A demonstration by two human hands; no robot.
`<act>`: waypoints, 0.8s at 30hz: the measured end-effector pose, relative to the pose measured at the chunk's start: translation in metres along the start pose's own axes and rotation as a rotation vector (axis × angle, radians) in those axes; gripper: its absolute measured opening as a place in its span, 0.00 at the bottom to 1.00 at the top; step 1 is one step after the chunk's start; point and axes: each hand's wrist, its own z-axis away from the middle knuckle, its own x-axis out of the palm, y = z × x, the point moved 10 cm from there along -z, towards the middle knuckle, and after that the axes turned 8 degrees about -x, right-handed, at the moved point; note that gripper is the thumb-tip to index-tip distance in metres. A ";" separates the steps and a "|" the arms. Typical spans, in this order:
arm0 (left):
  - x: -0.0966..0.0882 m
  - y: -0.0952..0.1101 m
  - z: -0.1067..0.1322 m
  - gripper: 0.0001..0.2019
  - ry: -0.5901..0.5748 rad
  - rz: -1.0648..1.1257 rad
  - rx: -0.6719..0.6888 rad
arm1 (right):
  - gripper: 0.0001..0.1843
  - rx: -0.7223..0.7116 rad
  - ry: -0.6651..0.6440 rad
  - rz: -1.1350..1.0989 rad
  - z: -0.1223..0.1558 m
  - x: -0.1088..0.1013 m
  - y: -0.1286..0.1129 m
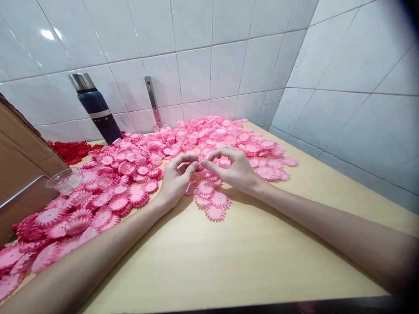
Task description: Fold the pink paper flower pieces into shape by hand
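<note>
My left hand (pixel 178 176) and my right hand (pixel 237 168) meet above the middle of the table, fingertips almost touching. Thumb and forefinger of each are pinched together. Whatever sits between the fingertips is too small or too hidden to name. Just under them lies a small cluster of pink petal discs (pixel 215 199) with scalloped edges and a tiny centre hole. Behind both hands spreads a large heap of the same pink discs (pixel 209 133), which also runs along the left side past my left forearm.
A dark blue bottle (pixel 100 111) with a steel cap stands by the tiled wall, near a metal bracket (pixel 152 98). Red pieces (pixel 70 150) lie behind the heap. At left are a cardboard box (pixel 26 161) and a clear plastic cup (pixel 67 181). Bare tabletop (pixel 222 261) shows in front.
</note>
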 end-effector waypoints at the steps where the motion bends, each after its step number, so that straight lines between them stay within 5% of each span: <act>1: 0.001 0.001 0.000 0.08 -0.011 -0.001 0.008 | 0.11 0.033 -0.065 -0.063 0.002 0.008 0.000; 7: 0.004 0.001 0.001 0.10 -0.047 0.034 0.007 | 0.15 0.205 -0.164 -0.332 0.009 0.022 0.014; 24: 0.005 0.005 0.003 0.09 -0.063 0.016 0.030 | 0.13 0.243 -0.251 -0.542 0.013 0.032 0.022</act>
